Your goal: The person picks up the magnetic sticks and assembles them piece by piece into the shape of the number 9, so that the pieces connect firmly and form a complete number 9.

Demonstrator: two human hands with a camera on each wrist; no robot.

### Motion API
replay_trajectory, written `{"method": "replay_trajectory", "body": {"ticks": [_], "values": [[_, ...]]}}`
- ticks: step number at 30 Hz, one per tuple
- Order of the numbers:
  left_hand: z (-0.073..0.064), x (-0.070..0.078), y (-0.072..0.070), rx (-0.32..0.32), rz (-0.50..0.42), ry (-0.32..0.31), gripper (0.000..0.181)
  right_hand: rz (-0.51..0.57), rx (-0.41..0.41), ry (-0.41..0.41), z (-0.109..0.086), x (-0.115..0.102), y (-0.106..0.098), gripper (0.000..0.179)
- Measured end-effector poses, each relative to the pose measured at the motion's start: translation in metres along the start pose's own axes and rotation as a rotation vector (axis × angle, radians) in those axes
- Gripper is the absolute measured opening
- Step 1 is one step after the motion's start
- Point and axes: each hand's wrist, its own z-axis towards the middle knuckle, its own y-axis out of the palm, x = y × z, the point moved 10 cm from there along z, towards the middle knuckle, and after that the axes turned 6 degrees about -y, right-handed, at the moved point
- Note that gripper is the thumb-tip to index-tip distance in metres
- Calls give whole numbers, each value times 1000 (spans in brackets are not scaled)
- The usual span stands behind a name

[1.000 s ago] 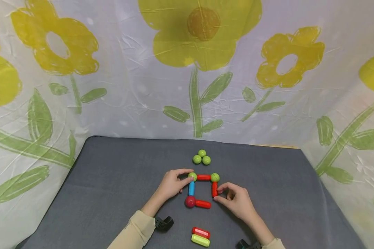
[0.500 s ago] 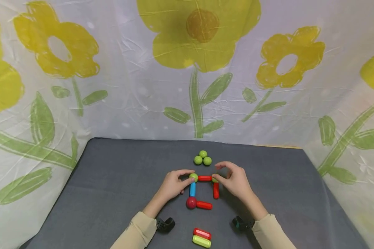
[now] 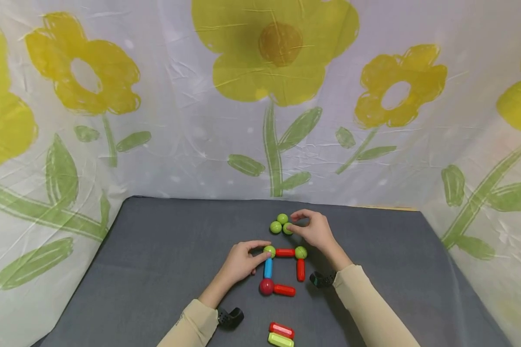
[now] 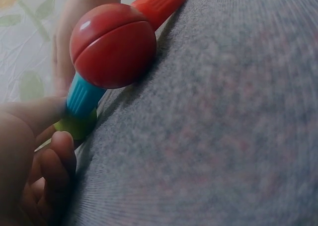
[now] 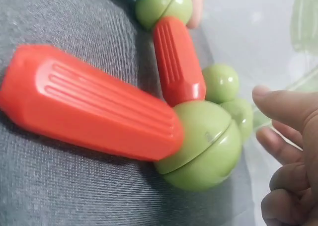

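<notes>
My left hand (image 3: 239, 261) pinches the green ball (image 3: 269, 251) at the upper left corner of a flat shape of magnetic rods and balls. A blue rod (image 3: 267, 268) runs from it to a large red ball (image 4: 113, 46), which carries a red rod (image 3: 284, 290). Another red rod (image 3: 285, 252) leads to a second green ball (image 5: 202, 145), with a red rod (image 5: 94, 104) attached below. My right hand (image 3: 316, 231) reaches to the cluster of loose green balls (image 3: 276, 227); its thumb overlaps the right one in the head view, fingers not closed round it.
A red rod (image 3: 281, 330) and a yellow-green rod (image 3: 281, 340) lie side by side near the front of the grey cloth-covered table (image 3: 173, 250). Behind it hangs a sheet (image 3: 178, 120) printed with yellow flowers. Each wrist wears a black device (image 3: 230, 317).
My right hand has moved away from the right red rod, past the upper right green ball, and back to the loose green balls. The left hand keeps its pinch on the corner ball.
</notes>
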Motion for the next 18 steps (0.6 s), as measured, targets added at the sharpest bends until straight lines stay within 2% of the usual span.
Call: {"method": "replay_trajectory", "body": {"ticks": [5,18], "values": [[0,3,0,-2,-3,12,36,-29,-23,41,1,10,5,33],[1,0,0,-1,-5,2,36,-93,-98,-6,2,8,14,35]]}}
